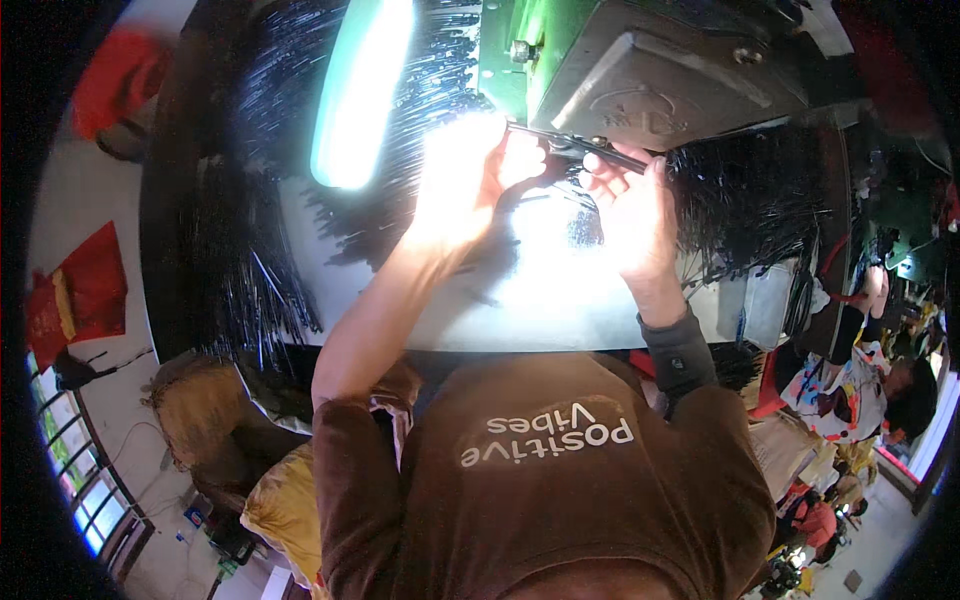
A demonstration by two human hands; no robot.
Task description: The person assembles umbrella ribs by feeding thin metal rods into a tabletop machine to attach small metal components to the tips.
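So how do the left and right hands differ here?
The left hand is almost bleached out by glare; the right hand shows more shading. The left forearm is bare, while a dark cuff covers the right forearm near the wrist. Both hands are at a thin dark piece.

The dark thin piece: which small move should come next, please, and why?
Perhaps steady the dark thin piece with the right hand before shifting it: that hand pinches one end, the other reaches the glare-washed left hand, and a metal cover appears close.
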